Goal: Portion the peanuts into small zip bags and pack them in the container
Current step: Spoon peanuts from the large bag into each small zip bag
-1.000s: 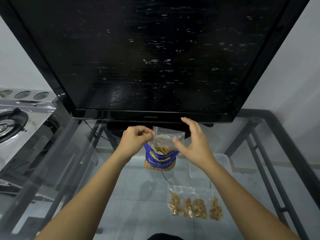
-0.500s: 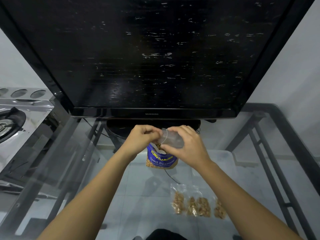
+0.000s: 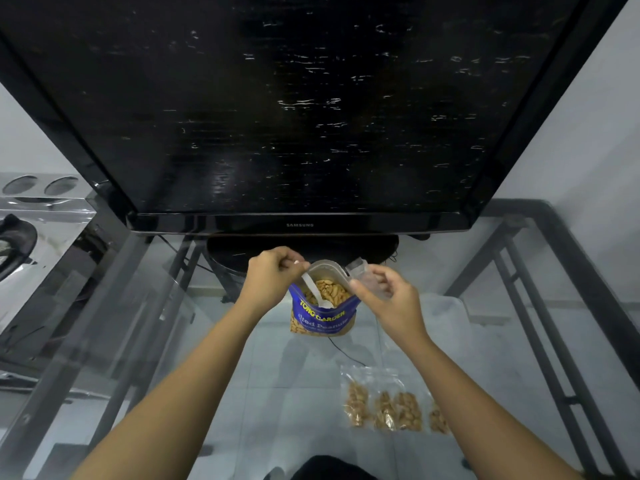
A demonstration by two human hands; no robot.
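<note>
A blue Tong Garden peanut pouch [image 3: 323,317] stands open on the glass table, peanuts showing inside. My left hand [image 3: 272,271] grips the handle of a white plastic spoon [image 3: 314,292] whose bowl dips into the pouch. Just right of the pouch mouth, my right hand [image 3: 388,294] pinches a small empty clear zip bag [image 3: 363,271]. Several filled zip bags of peanuts [image 3: 388,407] lie in a row on the glass at the near right. A clear plastic container [image 3: 450,310] sits beyond my right wrist, partly hidden.
A large black Samsung television [image 3: 301,116] stands right behind the pouch, its round base [image 3: 242,251] just beyond my hands. A gas stove [image 3: 20,237] is at the far left. The glass table's dark metal frame [image 3: 568,271] runs along the right.
Both hands held the empty zip bag above the pouch earlier. Now the left hand has let it go and holds the spoon in the pouch; the right hand keeps the bag, moved right.
</note>
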